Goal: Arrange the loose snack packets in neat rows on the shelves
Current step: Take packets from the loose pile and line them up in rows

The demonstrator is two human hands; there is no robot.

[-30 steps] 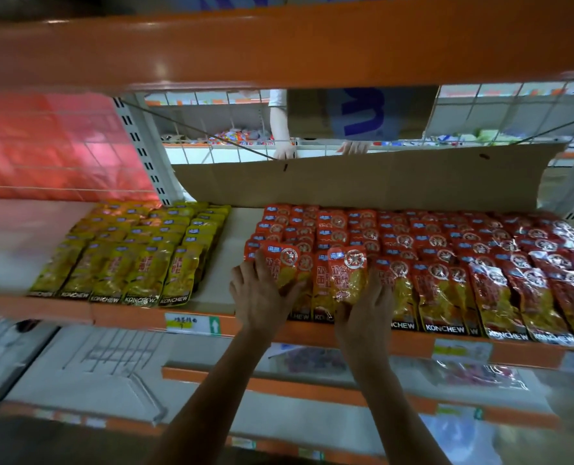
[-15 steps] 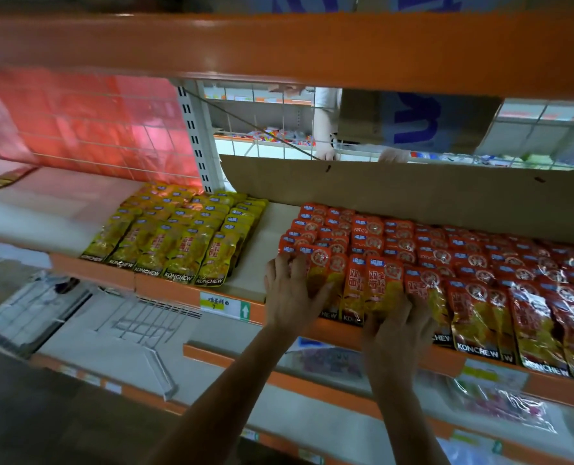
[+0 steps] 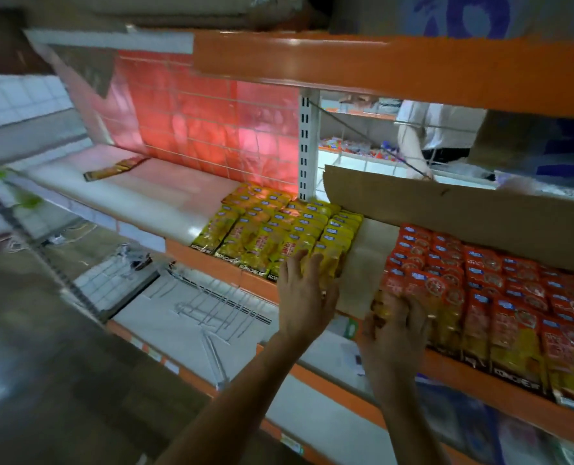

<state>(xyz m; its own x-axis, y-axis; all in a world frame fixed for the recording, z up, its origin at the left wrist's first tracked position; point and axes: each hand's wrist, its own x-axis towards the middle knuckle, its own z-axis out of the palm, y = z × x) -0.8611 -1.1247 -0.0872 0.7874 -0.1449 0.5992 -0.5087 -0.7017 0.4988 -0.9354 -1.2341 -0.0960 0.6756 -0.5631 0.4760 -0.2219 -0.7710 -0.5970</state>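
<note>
**While Both Hands Work the Shelf Front, Packets Lie in Rows**

Where the middle shelf [image 3: 211,265] runs to the right, the red packets [image 3: 500,297] lie flat in overlapping rows, filling it from the front edge back to a cardboard sheet [image 3: 463,213] that stands on edge behind them. At the front left corner of that block, the right hand [image 3: 396,333] has its fingers curled over the lower ends of the nearest packets, gripping them at the shelf's orange lip.

Left of the block, across a bare strip of shelf [image 3: 366,260], the yellow packets [image 3: 278,229] form a smaller set of rows, also flat and overlapping, with printed ends toward the front. Over their front right corner the left hand [image 3: 305,297] is spread, fingers straight and apart, fingertips touching the nearest yellow packet and holding nothing.

Farther left, well apart from both blocks, a single dark packet [image 3: 114,169] lies alone on the pale shelf surface, near a red mesh back panel [image 3: 211,122]. An orange upper shelf [image 3: 379,65] crosses overhead. Below, a lower shelf holds loose wire dividers [image 3: 211,307] lying flat. Through the open back of the rack, another person's white sleeve [image 3: 409,142] shows on the far side. Motion blur softens the whole view, most of all at the left.
</note>
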